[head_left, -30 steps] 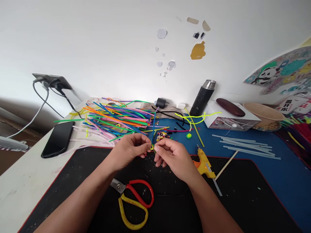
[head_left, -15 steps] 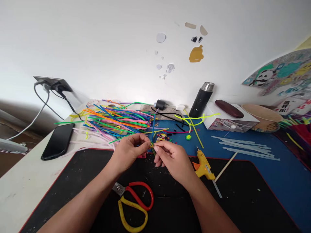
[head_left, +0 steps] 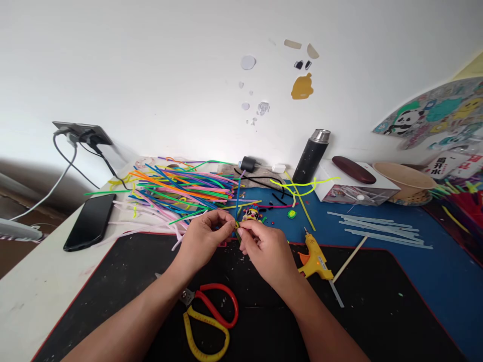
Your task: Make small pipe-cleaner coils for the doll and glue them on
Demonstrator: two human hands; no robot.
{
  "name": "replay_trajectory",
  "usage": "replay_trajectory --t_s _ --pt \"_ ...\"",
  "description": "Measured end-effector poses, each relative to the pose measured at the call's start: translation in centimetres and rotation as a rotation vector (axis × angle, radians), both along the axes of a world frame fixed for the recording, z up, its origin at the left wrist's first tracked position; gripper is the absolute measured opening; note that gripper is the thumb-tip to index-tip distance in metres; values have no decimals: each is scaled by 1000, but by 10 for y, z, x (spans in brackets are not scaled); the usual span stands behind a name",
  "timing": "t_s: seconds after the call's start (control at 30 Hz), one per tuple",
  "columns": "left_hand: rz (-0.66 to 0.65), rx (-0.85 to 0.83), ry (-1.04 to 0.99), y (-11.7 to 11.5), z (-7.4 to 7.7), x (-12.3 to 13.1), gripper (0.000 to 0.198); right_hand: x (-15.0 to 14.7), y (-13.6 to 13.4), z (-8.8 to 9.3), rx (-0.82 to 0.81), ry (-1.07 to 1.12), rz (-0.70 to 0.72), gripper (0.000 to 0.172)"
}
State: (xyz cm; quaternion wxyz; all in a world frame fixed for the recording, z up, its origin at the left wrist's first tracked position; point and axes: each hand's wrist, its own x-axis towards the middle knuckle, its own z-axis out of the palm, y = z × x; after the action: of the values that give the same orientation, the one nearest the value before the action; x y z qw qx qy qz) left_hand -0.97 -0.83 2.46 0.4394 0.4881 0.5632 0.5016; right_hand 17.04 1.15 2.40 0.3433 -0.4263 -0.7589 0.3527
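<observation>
Over the far edge of the black mat, my left hand (head_left: 207,236) and my right hand (head_left: 266,246) meet fingertip to fingertip. Both are closed in a pinch on a small bent yellow pipe cleaner (head_left: 237,225), mostly covered by the fingers. A blue pipe cleaner (head_left: 238,200) rises just behind the fingertips; whether it joins the yellow one I cannot tell. Close behind my right hand sits a small colourful figure (head_left: 252,212). Scissors with one red and one yellow handle (head_left: 211,322) lie below my hands. To the right rests a yellow hot glue gun (head_left: 316,257).
Many coloured pipe cleaners (head_left: 184,185) are heaped at the back left, near a black phone (head_left: 89,221). Several glue sticks (head_left: 385,229) lie at right. A black thermos (head_left: 311,156), a white box (head_left: 358,193) and a basket (head_left: 405,178) stand along the wall.
Both hands stay together at nearly the same spot, with fingertips shifted slightly on the yellow pipe cleaner. The view has tilted a little.
</observation>
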Motion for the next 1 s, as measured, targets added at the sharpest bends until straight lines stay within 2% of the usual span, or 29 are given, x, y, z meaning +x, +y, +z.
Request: replay_trajectory --t_s 0.27,0.57,1.0 --pt "22 -11 9 -1 -5 2 27 -2 0 -5 79 -92 -57 14" --pt "47 6 40 -1 -2 4 26 -1 0 -2 -44 34 -22 14" --pt "70 11 11 -3 -3 7 26 -3 0 -1 -89 55 -45 15"
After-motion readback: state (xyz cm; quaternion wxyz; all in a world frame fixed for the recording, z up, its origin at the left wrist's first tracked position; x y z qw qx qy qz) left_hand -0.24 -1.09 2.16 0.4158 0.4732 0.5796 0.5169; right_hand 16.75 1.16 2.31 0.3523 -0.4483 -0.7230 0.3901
